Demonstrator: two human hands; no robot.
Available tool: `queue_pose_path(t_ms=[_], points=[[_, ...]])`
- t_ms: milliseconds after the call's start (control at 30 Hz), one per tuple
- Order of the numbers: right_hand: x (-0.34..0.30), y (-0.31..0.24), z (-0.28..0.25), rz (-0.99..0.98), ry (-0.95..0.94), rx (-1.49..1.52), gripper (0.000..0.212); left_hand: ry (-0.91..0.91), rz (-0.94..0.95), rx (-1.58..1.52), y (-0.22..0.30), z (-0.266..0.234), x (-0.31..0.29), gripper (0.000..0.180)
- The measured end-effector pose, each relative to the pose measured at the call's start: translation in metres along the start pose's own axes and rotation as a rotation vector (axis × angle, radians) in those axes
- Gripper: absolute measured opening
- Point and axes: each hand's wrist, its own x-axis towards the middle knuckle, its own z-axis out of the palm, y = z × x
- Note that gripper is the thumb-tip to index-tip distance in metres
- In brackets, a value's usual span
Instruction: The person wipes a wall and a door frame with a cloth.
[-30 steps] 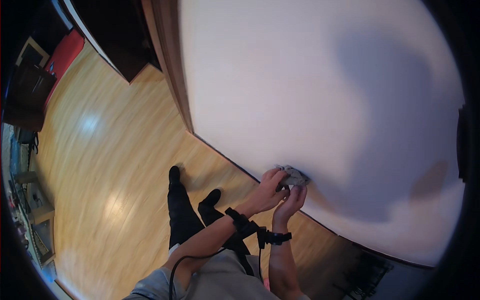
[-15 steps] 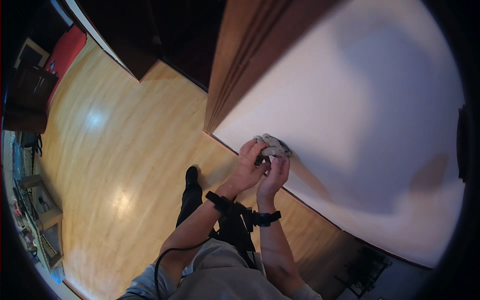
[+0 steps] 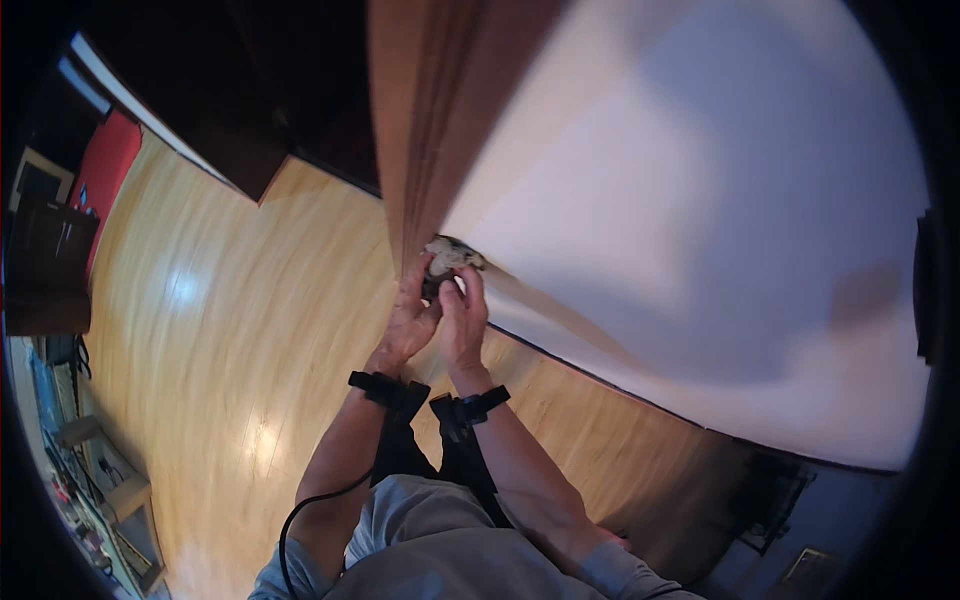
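Where the grey cloth [image 3: 447,255] sits: bunched between both my hands.
Cloth's feel: probably light, soft; best gripped by its folds.
Left hand [image 3: 411,320]: fingers curled along its left side.
Right hand [image 3: 463,318]: holding its lower right edge.
Just beside: brown frame [image 3: 425,130], white wall [image 3: 620,220].
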Motion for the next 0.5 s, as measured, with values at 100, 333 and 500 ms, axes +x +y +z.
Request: queue_pose_path(t_ms=[100,333,500], points=[[-0.007,0.002,-0.020,-0.098,0.004,-0.103,0.049,-0.046,-0.030,0.021,0.013,0.018,-0.002,0.073],[-0.045,-0.036,-0.098,-0.116,0.121,0.013,0.041,-0.133,-0.026,0.024,0.058,0.109,-0.040,0.068],[-0.059,-0.066,-0.196,-0.131,0.240,-0.049,0.032,-0.231,-0.079,0.019,0.065,0.205,-0.061,0.076]])
